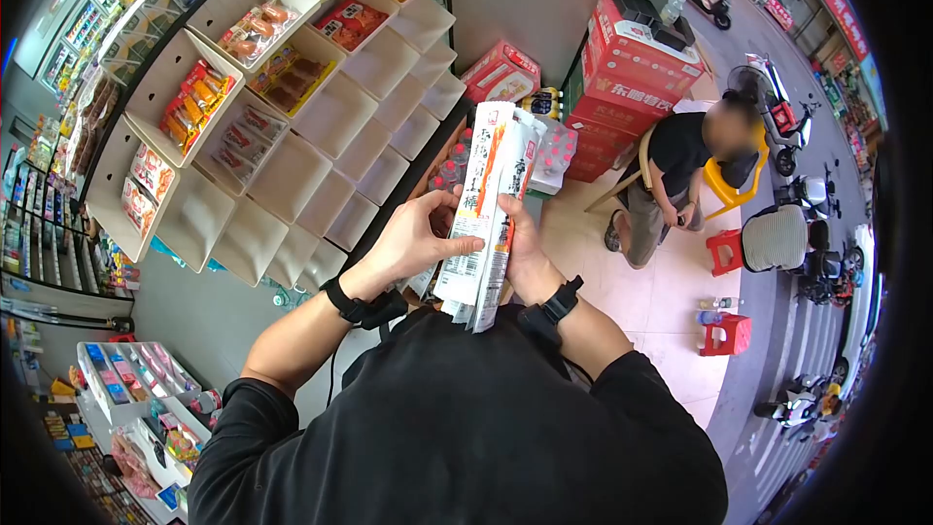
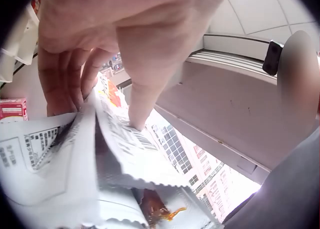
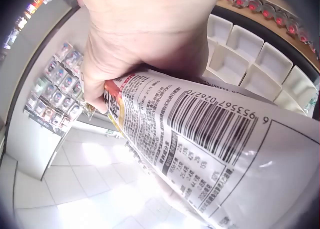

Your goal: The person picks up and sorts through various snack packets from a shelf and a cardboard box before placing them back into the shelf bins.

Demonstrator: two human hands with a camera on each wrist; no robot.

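Several long white snack packets [image 1: 473, 199] with orange print are held upright together in front of the chest in the head view. The left hand [image 1: 416, 238] has its thumb across their front and its fingers curled at their left edge. From the other side the right hand [image 1: 528, 251] grips the packets, thumb along the edge. In the left wrist view the left hand [image 2: 125, 44] pinches the crimped packets [image 2: 60, 169] between thumb and fingers. A barcode shows on a packet [image 3: 210, 134] under the right hand [image 3: 150, 34] in the right wrist view.
A tiered shelf of white bins [image 1: 292, 170] stands at the left, some bins holding packaged food. Red cartons [image 1: 632, 78] are stacked at the back right. A seated person [image 1: 671, 165] is near red stools [image 1: 726, 335]. Bottles stand behind the packets.
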